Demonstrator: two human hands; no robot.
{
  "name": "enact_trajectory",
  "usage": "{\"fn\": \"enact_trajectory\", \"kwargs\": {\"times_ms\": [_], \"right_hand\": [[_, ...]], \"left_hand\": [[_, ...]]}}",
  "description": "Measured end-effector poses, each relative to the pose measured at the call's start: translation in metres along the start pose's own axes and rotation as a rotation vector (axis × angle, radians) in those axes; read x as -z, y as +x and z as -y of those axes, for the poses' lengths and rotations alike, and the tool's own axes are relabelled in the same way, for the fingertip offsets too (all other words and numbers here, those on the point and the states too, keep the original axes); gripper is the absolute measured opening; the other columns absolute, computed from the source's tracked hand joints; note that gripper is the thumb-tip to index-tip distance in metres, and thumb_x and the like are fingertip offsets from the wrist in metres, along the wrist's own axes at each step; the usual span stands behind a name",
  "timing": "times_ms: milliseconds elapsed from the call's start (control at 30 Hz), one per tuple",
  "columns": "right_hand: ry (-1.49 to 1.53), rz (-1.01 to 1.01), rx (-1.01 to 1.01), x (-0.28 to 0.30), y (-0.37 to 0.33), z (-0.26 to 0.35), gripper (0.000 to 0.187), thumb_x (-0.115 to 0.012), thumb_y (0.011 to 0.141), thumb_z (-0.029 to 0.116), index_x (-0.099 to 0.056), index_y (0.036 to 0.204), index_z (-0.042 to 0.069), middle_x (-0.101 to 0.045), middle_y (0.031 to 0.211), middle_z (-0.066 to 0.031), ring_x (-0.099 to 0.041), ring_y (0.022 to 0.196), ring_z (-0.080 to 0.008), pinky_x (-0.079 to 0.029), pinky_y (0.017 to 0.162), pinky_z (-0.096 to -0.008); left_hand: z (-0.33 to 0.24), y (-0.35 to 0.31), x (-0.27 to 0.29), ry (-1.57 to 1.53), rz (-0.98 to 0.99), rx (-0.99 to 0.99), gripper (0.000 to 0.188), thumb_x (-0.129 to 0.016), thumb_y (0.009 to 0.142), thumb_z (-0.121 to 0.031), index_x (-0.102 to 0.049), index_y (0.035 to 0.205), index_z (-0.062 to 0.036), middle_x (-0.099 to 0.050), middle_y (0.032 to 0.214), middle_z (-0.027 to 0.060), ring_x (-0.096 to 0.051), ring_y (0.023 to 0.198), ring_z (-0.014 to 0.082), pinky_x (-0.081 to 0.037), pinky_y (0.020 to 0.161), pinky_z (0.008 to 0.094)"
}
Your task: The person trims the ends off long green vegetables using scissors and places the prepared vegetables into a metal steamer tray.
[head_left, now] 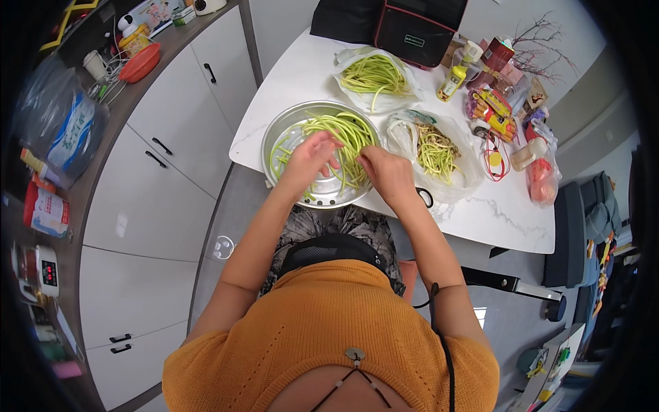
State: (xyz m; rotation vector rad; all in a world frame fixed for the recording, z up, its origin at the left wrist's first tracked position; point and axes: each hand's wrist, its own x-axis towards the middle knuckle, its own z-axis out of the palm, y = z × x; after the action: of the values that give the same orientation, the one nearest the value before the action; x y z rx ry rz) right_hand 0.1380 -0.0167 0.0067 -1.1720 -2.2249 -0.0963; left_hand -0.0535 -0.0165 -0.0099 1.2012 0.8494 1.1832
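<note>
A round metal steamer pan with holes in its base sits at the table's near left edge. Long green stems, which look like garlic scapes, lie in it, mostly toward its far right side. Over the pan, my left hand has its fingers loosely bent and apart, with nothing visible in them. My right hand is at the pan's right rim, fingertips pinched together beside the stems; whatever they hold is too small to make out. Right of it, an open white plastic bag contains shorter green pieces with brownish ends.
Behind the pan, more long stems lie on a white bag. A black loop handle shows beside my right wrist. Farther right on the white table are a yellow bottle, snack packages and a jar. White cabinets stand left.
</note>
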Motion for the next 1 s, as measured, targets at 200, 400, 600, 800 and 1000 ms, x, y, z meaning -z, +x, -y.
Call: {"fn": "enact_trajectory", "kwargs": {"times_ms": [200, 400, 600, 800, 1000], "right_hand": [[-0.071, -0.072, 0.147, 0.012, -0.02, -0.002, 0.008, -0.061, 0.074, 0.014, -0.058, 0.08, 0.011, -0.058, 0.072, -0.0031, -0.058, 0.064, -0.0206, -0.046, 0.051, -0.0314], [0.021, -0.156, 0.026, 0.025, -0.031, -0.003, 0.023, -0.07, 0.067, 0.009, -0.063, 0.089, 0.009, -0.062, 0.084, -0.0047, -0.06, 0.068, -0.0208, -0.048, 0.056, -0.029], [0.37, -0.165, -0.429, 0.032, -0.051, -0.025, 0.023, -0.068, 0.071, 0.005, -0.063, 0.094, 0.006, -0.063, 0.087, -0.0069, -0.055, 0.058, -0.0158, -0.046, 0.055, -0.0261], [0.271, -0.236, -0.306, 0.044, -0.051, -0.016, 0.018, -0.068, 0.072, 0.006, -0.064, 0.09, 0.007, -0.062, 0.085, -0.0063, -0.057, 0.061, -0.0174, -0.046, 0.056, -0.0267], [-0.01, -0.205, 0.001, 0.049, -0.034, 0.009, 0.018, -0.07, 0.066, 0.008, -0.066, 0.083, 0.011, -0.06, 0.082, -0.0026, -0.057, 0.068, -0.0187, -0.046, 0.054, -0.0301]], "left_hand": [[-0.015, -0.003, 0.004, -0.144, -0.016, -0.031, 0.026, -0.045, 0.093, -0.019, -0.051, 0.112, -0.0024, -0.061, 0.095, 0.0051, -0.051, 0.063, 0.0043, -0.039, 0.053, 0.0152], [-0.015, -0.007, -0.002, -0.215, 0.018, -0.01, 0.018, -0.045, 0.093, -0.017, -0.053, 0.103, -0.0034, -0.06, 0.086, 0.0037, -0.051, 0.062, 0.005, -0.04, 0.054, 0.016], [-0.011, -0.008, 0.005, -0.336, -0.026, -0.027, 0.017, -0.045, 0.093, -0.016, -0.052, 0.101, -0.0028, -0.058, 0.085, 0.0051, -0.053, 0.064, 0.0066, -0.042, 0.056, 0.0179], [-0.008, -0.009, 0.007, -0.348, -0.038, -0.034, 0.018, -0.045, 0.093, -0.016, -0.052, 0.101, -0.0017, -0.058, 0.085, 0.0061, -0.054, 0.065, 0.0075, -0.042, 0.057, 0.0186], [-0.015, -0.008, -0.001, -0.308, -0.029, -0.017, 0.017, -0.045, 0.093, -0.015, -0.052, 0.1, -0.0018, -0.058, 0.085, 0.0061, -0.054, 0.065, 0.0075, -0.042, 0.058, 0.0188]]}}
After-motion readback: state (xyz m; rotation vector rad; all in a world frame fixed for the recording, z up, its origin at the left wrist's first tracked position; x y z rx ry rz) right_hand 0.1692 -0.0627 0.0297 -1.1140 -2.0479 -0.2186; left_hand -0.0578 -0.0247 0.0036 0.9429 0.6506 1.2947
